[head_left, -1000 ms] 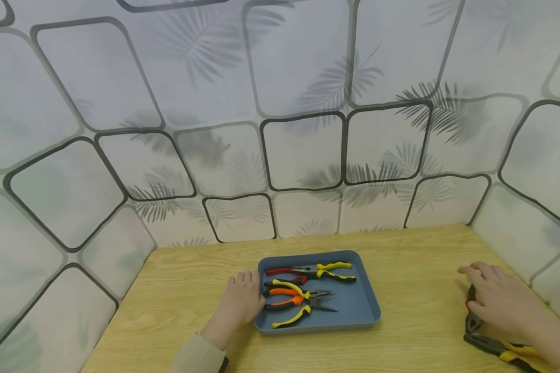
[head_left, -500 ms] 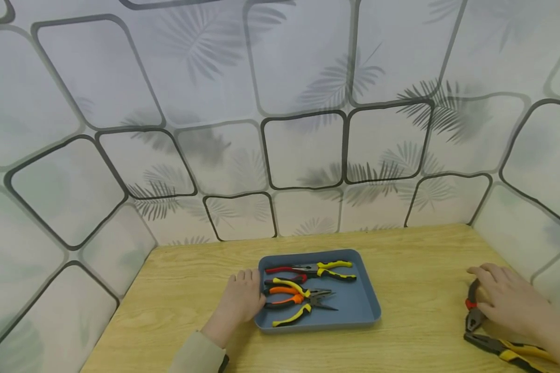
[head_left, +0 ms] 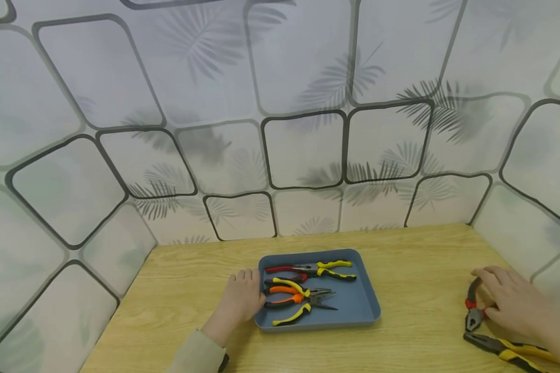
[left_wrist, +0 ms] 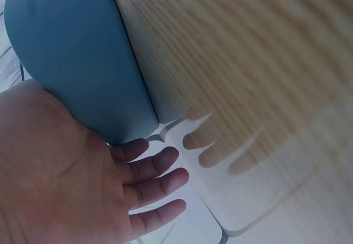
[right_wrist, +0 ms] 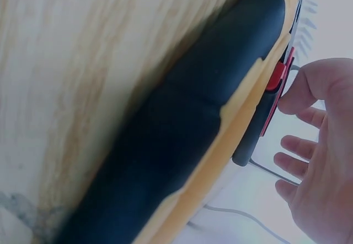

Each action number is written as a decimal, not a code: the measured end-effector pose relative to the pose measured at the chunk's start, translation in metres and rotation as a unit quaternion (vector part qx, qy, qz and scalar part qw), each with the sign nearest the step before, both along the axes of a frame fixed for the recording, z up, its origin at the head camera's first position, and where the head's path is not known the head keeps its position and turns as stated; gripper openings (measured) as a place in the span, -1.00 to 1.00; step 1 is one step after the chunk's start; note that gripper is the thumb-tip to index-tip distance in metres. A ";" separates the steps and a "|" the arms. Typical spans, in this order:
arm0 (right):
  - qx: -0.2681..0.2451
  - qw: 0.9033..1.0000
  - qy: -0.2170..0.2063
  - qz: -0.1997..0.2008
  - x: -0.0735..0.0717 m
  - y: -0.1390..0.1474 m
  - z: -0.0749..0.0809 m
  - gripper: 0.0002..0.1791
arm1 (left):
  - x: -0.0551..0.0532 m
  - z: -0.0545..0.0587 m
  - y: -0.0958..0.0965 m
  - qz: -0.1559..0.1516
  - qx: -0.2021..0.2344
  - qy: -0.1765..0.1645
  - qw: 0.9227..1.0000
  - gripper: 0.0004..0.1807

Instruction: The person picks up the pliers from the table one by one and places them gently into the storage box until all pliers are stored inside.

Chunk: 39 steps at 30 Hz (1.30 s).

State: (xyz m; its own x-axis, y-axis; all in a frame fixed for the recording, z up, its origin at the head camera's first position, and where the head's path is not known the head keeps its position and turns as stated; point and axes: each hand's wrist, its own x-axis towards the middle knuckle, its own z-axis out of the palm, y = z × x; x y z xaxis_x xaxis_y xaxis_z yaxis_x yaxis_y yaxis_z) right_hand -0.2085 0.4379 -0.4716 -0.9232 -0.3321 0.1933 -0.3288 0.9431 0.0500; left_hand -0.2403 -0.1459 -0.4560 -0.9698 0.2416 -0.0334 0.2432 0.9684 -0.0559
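The left hand (head_left: 243,297) is resting against the blue tray (head_left: 357,308), its grip loosely apart. The right hand (head_left: 518,300), grip apart too, is hanging beside the red-and-black pliers (head_left: 474,318) lying on the surface (head_left: 420,290); I can't tell whether it's touching them.

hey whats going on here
A person is handling pliers. The left hand rests against the side of a blue-grey tray with several pliers in it. The right hand is by the red-and-black pliers on the table, thumb at a handle, fingers loose. Yellow-and-black pliers lie close by.
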 end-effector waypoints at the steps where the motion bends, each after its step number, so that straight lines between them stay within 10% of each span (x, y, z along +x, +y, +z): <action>1: 0.000 1.000 -0.001 -0.001 0.000 0.000 0.000 -0.15 | 0.000 0.000 0.000 0.000 0.001 -0.001 1.000 -0.50; 39: 0.006 0.999 -0.045 0.014 -0.002 0.002 -0.004 -0.20 | 0.003 0.006 0.001 0.002 0.009 -0.012 1.000 -0.55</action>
State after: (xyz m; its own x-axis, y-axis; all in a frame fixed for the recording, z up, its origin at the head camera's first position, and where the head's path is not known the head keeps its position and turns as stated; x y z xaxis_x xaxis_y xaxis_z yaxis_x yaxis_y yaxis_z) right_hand -0.2106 0.4401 -0.4755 -0.9270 -0.3600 0.1051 -0.3588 0.9329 0.0308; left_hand -0.2377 -0.1448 -0.4495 -0.9699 0.2379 -0.0525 0.2398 0.9703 -0.0333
